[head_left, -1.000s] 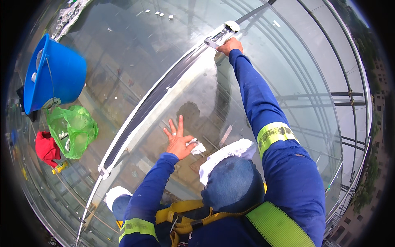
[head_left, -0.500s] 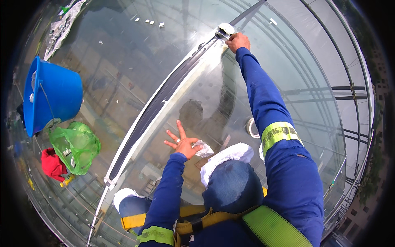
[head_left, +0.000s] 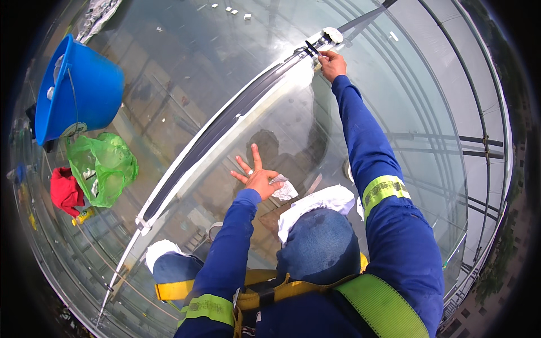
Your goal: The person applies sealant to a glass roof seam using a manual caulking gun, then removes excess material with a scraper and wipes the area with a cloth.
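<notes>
My right hand grips a dark, narrow flat tool at the upper end of a long white-edged seam strip with a dark middle, near a white cap. My left hand is open, fingers spread over the glass surface, with a crumpled white paper beside its thumb. My denim-covered knee rests by a white cloth below that hand. Another white cloth lies at the other knee.
A blue bucket, green plastic bag and red cloth sit left of the strip. Small white blocks lie at the top. Dark metal bars and a curved outer edge are at the right, with buildings and greenery beyond.
My right hand went up toward the cap, then drew slightly back down; the tool in it has turned to show a dark side. My left hand remains spread. The camera view has shifted.
</notes>
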A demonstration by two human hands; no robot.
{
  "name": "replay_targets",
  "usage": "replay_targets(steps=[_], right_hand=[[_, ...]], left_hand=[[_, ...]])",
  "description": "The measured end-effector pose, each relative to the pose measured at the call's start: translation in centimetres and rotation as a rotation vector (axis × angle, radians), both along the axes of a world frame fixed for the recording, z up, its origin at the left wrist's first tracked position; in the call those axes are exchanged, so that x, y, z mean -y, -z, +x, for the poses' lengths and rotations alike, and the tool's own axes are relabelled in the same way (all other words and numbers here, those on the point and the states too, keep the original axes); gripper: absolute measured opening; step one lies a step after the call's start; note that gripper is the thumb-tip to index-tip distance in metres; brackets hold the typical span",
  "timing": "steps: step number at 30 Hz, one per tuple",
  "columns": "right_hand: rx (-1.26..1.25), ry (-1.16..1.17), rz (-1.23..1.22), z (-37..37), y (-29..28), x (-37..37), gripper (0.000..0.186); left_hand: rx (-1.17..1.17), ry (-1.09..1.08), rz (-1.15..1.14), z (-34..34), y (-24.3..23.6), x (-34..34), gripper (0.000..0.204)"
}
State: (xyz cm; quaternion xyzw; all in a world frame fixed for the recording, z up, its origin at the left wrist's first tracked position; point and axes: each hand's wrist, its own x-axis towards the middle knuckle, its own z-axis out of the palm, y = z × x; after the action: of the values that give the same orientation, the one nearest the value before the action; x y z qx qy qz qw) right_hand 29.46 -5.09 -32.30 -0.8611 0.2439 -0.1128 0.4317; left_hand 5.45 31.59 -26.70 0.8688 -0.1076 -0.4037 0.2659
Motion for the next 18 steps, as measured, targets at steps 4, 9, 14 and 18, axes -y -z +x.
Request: replay_targets(steps=[4,9,14,18], right_hand=[[-0.053,0.038,-0.116,-0.9,0.0,-3.7,0.027],[-0.027,-0.048,-0.142,-4.7,-0.3,-13.4,0.028],[-0.075,-0.139,-0.063,-9.6,-0.5,-23.2,0.031],[0.006,-0.238,-0.004,-13.3,-0.5,-29.6,0.025]], left_hand=[[0.030,-0.057,-0.060,-0.5,-0.2,-1.3,0.030],[0.151,0.000,-0.245,-3.0,1.3,-6.3,0.024],[0.195,0.022,-0.342,-6.5,2.5,-10.6,0.021],[0.241,0.061,-0.292,-9.7,5.3,-11.6,0.025]])
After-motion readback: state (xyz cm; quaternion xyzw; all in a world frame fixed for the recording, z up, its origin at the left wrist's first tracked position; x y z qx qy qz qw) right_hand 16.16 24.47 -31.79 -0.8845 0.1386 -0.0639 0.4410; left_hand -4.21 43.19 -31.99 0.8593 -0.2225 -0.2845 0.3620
